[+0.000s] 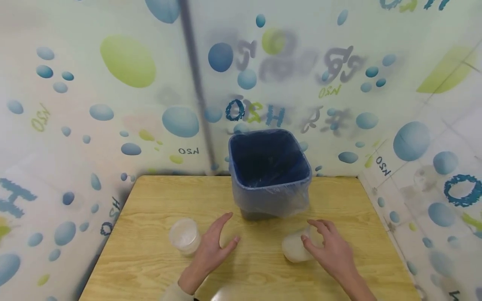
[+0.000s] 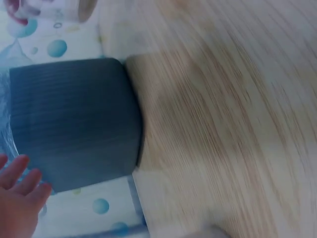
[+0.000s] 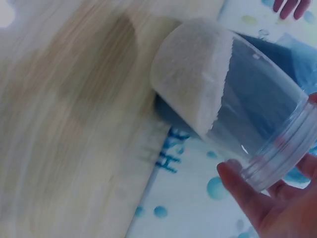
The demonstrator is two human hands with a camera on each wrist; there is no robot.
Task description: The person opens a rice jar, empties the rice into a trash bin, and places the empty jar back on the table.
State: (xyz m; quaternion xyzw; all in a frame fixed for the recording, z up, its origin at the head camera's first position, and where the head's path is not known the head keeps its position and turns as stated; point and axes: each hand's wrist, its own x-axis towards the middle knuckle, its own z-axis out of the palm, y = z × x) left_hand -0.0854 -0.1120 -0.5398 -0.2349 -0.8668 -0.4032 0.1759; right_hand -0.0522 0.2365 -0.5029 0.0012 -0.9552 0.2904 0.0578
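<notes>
My right hand (image 1: 333,253) (image 3: 287,208) grips a clear jar (image 1: 295,246) (image 3: 198,74) near its ringed mouth, thumb on one side and fingers on the other. The jar is tilted, with white material at its base end; whether it touches the table I cannot tell. My left hand (image 1: 211,251) (image 2: 20,203) is open and empty, fingers and thumb spread. Just left of it in the head view is a round clear container (image 1: 184,235) with something whitish inside. The jar also shows at the left wrist view's top edge.
A dark blue bin (image 1: 269,188) (image 2: 74,124) with a clear plastic liner stands at the back of the wooden table (image 1: 150,267), beyond and between both hands. Walls with blue and green spots and lettering close in the table's back and sides.
</notes>
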